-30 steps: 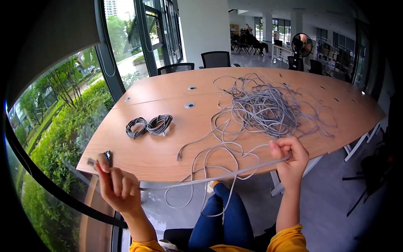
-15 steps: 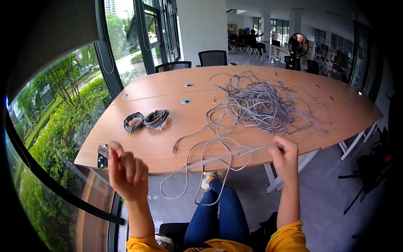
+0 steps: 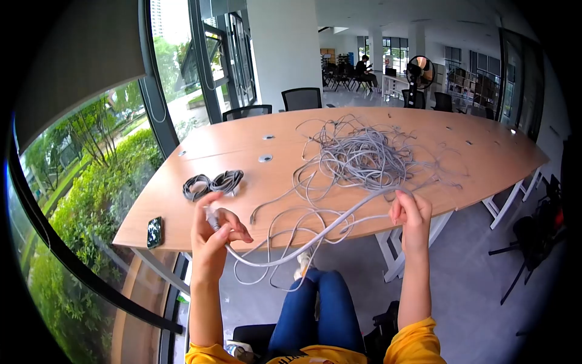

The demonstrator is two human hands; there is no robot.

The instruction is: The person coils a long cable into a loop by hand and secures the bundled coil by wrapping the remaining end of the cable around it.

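A grey cable (image 3: pixel 327 229) hangs in a slack curve between my two hands, in front of the table's near edge. My left hand (image 3: pixel 217 233) is closed on its end, where a pale connector sticks up between the fingers. My right hand (image 3: pixel 412 213) pinches the cable farther along. Beyond my right hand, a large tangle of grey cables (image 3: pixel 367 158) lies on the wooden table (image 3: pixel 200 148), with loose loops trailing over the near edge. Two coiled dark cables (image 3: pixel 227 181) lie side by side behind my left hand.
A dark phone (image 3: pixel 155 232) lies at the table's left edge. Chairs (image 3: pixel 301 99) stand behind the table, near a pillar. A black fan (image 3: pixel 419 74) and a seated person (image 3: pixel 364 71) are farther back. Windows line the left side.
My left hand has moved right and turned, so the connector now shows upright. The cable between my hands has gone from nearly straight to a sagging curve. The phone is now fully uncovered.
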